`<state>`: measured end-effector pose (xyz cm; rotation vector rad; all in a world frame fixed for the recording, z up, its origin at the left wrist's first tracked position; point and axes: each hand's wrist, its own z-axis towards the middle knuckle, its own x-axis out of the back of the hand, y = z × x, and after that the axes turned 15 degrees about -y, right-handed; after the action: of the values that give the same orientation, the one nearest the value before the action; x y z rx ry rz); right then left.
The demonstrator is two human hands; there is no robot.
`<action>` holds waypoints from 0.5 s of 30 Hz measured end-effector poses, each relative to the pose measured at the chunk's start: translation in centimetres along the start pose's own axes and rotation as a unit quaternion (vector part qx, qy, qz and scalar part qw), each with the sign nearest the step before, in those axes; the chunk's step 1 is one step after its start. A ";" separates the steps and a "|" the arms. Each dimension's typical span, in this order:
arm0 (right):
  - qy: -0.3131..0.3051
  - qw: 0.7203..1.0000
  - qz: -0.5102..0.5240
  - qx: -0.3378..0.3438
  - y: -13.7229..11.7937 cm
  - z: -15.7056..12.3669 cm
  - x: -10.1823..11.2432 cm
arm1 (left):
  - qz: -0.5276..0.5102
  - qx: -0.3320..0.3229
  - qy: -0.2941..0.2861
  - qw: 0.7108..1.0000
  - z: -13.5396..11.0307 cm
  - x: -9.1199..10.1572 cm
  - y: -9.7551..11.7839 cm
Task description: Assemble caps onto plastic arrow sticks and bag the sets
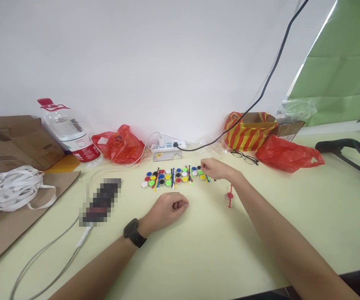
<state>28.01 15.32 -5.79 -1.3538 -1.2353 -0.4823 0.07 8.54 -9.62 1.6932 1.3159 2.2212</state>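
My left hand [167, 210], with a black watch [134, 232] on its wrist, rests on the table with curled fingers; a thin tip shows just above its knuckles, and what it holds is hidden. My right hand [215, 169] is closed in a pinch at the right end of a group of small round pieces [178, 181] in several colours, its fingertips out of sight. Thin coloured plastic sticks [173, 177] lie in bundles among these pieces. Right of my left hand, beside my right forearm, a red stick [230, 202] lies across a small round piece [229, 195] with a red centre.
Behind the pieces are a power strip [167, 144], a red bag [122, 143], a large bottle [73, 135], a striped bag [251, 131] and eyeglasses [244, 157]. A blurred phone-like device [101, 202] with a cable lies left, near white straps [14, 189]. Another red bag [287, 154] sits right.
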 end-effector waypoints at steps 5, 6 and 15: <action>-0.010 1.000 -0.004 -0.010 -0.3 0.0 -0.2 | 0.004 0.004 -0.007 1.000 0.0 0.0 0.0; -0.013 1.000 -0.005 -0.011 -0.3 0.0 -0.2 | 0.005 0.004 -0.008 1.000 0.0 0.0 0.0; -0.078 0.997 0.001 -0.003 -0.8 -0.7 0.9 | -0.011 0.007 -0.004 1.000 -0.1 -0.1 0.0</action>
<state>27.85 14.84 -4.52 -1.4189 -1.3603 -0.3842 0.03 8.49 -9.69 1.6820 1.3452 2.1961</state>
